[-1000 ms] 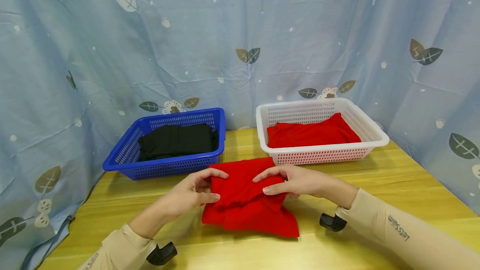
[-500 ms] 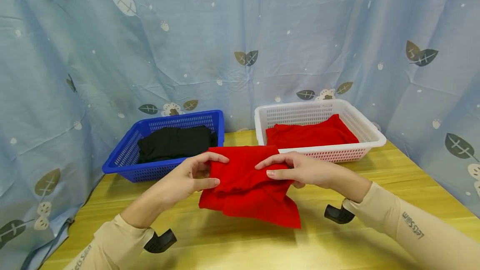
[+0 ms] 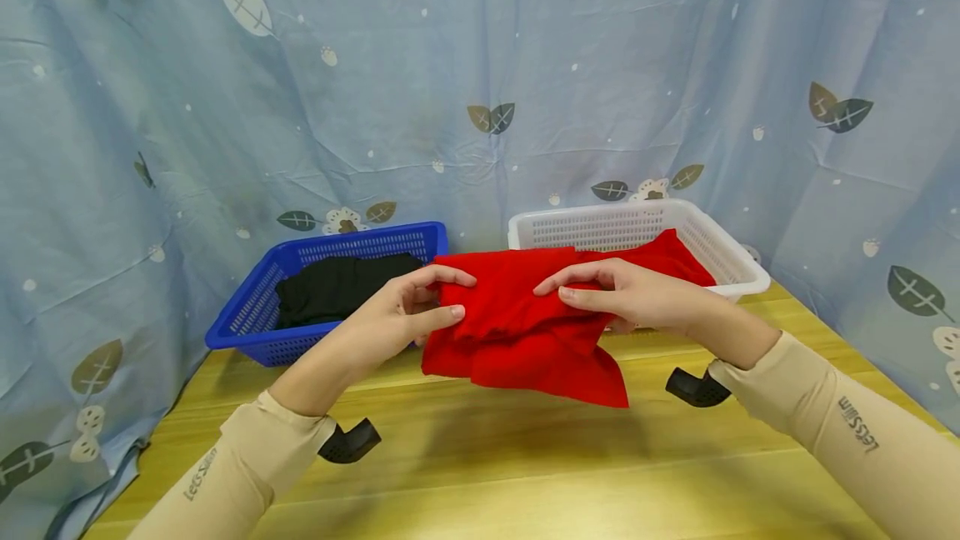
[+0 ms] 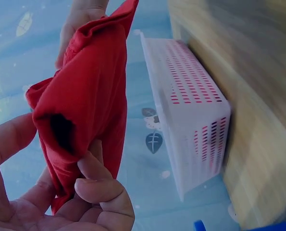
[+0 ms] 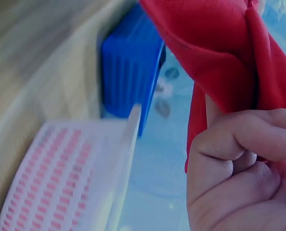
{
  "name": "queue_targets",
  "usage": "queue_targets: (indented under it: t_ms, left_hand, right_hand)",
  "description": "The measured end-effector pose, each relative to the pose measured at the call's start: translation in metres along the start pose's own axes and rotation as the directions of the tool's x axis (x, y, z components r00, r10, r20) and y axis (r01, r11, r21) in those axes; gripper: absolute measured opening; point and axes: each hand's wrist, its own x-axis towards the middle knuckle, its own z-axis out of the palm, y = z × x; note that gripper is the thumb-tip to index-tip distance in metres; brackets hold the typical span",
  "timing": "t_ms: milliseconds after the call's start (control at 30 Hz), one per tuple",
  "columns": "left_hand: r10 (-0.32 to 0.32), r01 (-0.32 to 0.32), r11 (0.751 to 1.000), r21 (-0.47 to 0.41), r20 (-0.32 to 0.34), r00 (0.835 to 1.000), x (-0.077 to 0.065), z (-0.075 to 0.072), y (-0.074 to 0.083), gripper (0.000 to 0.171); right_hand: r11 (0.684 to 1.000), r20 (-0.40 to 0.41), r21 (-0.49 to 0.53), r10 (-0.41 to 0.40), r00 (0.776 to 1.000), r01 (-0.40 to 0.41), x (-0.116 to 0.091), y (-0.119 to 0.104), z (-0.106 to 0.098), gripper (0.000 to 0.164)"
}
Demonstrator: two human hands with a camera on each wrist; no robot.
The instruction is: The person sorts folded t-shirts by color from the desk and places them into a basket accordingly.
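Note:
A folded red garment (image 3: 517, 307) hangs above the table between both hands, its lower flap drooping to the right. My left hand (image 3: 408, 307) grips its left side, thumb and index finger on top and the other fingers curled underneath. On the right side my right hand (image 3: 630, 294) holds it the same way. In the left wrist view the red cloth (image 4: 90, 91) shows a rolled end with a dark opening. Behind it stands a white basket (image 3: 738, 273) with another red garment (image 3: 675, 261) inside, partly hidden by the held cloth and the right hand.
At the back left sits a blue basket (image 3: 255, 332) with folded black cloth (image 3: 337, 286) in it. The wooden table (image 3: 525, 473) reaches a light blue leaf-patterned curtain (image 3: 375, 65) along the back and sides. A black wrist camera (image 3: 348, 442) sits under each forearm.
Both hands have lifted the folded red garment off the table, raising it forward and slightly right toward the white basket. The baskets stay where they were.

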Motion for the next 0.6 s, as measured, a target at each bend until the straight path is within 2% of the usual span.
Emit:
queue_targets:
  t_ms: [267,500,600]
  left_hand:
    - [-0.007,0.008,1.000,0.019,-0.042,0.999,0.045,0.013,0.007,0.032]
    - [0.014,-0.015,1.000,-0.026,-0.039,0.999,0.092,0.031,0.011,0.029]
    - [0.014,-0.016,0.999,-0.040,-0.039,0.999,0.112,0.038,0.011,0.029]
  right_hand:
    - [0.998,-0.064,-0.053,0.040,0.997,-0.044,0.001,0.010,-0.035,0.039]
    - [0.995,-0.126,-0.014,0.094,0.988,-0.097,-0.002,0.024,-0.070,0.045]
    - [0.993,-0.158,-0.038,0.100,0.982,-0.107,-0.002,0.031,-0.085,0.046]
